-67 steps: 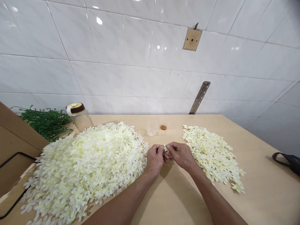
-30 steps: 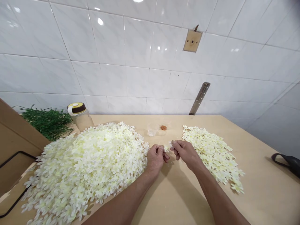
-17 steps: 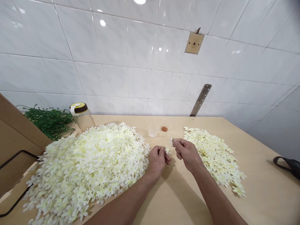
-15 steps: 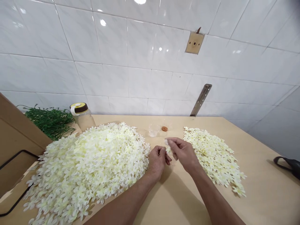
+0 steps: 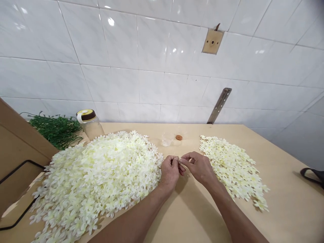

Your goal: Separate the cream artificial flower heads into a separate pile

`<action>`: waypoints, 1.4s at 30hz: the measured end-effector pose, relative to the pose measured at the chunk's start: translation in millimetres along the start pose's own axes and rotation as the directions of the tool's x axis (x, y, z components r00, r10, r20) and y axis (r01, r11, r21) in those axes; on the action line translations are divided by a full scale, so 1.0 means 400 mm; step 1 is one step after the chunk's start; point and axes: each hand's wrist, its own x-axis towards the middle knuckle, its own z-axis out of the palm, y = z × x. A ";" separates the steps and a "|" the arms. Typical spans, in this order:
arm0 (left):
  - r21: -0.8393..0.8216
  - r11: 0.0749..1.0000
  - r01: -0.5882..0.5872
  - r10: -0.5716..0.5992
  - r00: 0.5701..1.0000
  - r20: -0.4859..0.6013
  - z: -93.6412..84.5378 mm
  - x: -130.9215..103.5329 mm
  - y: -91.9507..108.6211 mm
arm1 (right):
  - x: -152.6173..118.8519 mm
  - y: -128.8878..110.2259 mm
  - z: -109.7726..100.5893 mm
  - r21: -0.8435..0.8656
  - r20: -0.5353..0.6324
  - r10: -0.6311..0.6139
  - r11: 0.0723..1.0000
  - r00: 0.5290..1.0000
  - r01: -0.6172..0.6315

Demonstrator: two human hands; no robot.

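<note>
My left hand (image 5: 171, 170) is closed in a pinch beside the right edge of a large heap of white artificial flowers (image 5: 106, 168). The thumb and finger of my right hand (image 5: 199, 166) are pinched together and meet the left fingertips. Whatever sits between the fingertips is too small and covered to make out. To the right of my right hand lies a flatter spread of pale yellow-white flowers (image 5: 234, 167). Just beyond the hands stands a small clear plastic cup (image 5: 166, 140), with a brown oval piece (image 5: 179, 137) next to it.
A bottle with a brown and yellow lid (image 5: 90, 125) stands behind the big heap, near green artificial stems (image 5: 55, 130). A cardboard box (image 5: 21, 145) is at the left. A black strap (image 5: 312, 176) lies at the right. The tiled wall carries a metal bracket (image 5: 219, 106).
My right hand has moved slightly left and down, so its fingertips now touch those of my left hand. A pale flower piece seen between them before is now mostly covered. The view shifted a little.
</note>
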 end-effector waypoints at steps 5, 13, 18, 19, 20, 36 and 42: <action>0.006 1.000 -0.004 0.004 1.000 0.016 0.001 -0.002 0.000 | -0.003 -0.007 0.004 0.011 0.002 0.032 0.999 0.999 -0.032; -0.029 0.999 0.025 -0.024 0.999 0.025 0.003 -0.006 0.008 | -0.004 -0.012 0.008 0.159 0.087 0.152 0.973 0.985 -0.165; -0.095 0.994 0.057 -0.054 0.998 0.032 0.004 -0.009 0.018 | 0.002 -0.009 0.008 0.184 0.045 0.239 0.953 0.970 -0.243; -0.100 0.993 0.059 -0.057 0.998 0.031 0.004 -0.010 0.019 | 0.003 -0.008 0.008 0.186 0.040 0.248 0.950 0.968 -0.251; -0.101 0.993 0.058 -0.055 0.998 0.031 0.004 -0.010 0.019 | 0.003 -0.008 0.008 0.184 0.038 0.255 0.949 0.966 -0.258; 0.163 0.985 -0.061 0.065 0.998 -0.016 -0.004 -0.017 0.017 | -0.003 -0.008 0.025 0.006 0.004 0.121 0.993 0.993 -0.121; 0.120 0.992 -0.023 0.026 0.999 -0.022 -0.003 -0.010 0.024 | 0.010 0.019 0.022 0.280 0.117 0.258 0.918 0.959 -0.281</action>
